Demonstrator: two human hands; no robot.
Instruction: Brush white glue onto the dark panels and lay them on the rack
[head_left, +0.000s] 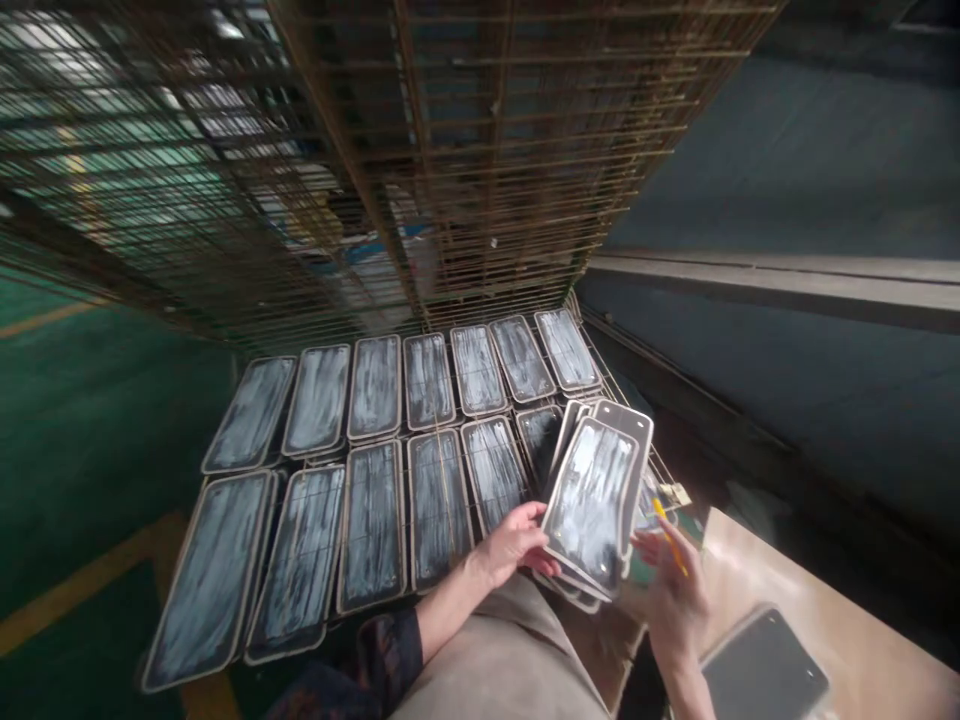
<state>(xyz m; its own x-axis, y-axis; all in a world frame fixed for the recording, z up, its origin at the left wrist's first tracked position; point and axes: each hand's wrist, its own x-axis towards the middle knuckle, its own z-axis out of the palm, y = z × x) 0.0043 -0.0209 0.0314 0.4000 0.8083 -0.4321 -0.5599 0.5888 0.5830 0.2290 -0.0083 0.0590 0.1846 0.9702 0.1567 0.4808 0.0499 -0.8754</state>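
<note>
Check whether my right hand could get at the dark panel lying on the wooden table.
Probably yes: the right hand is near the dark panel and nothing visible rests on it, though the yellow stick in that hand might hamper a grasp.

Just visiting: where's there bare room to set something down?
The wooden table is bare between the dark plate and its far edge, and right of that plate. The wire shelf is crowded: two rows of streaked plates lie close together, and a stack of plates between the left hand and right hand hides part of its right end.
</note>
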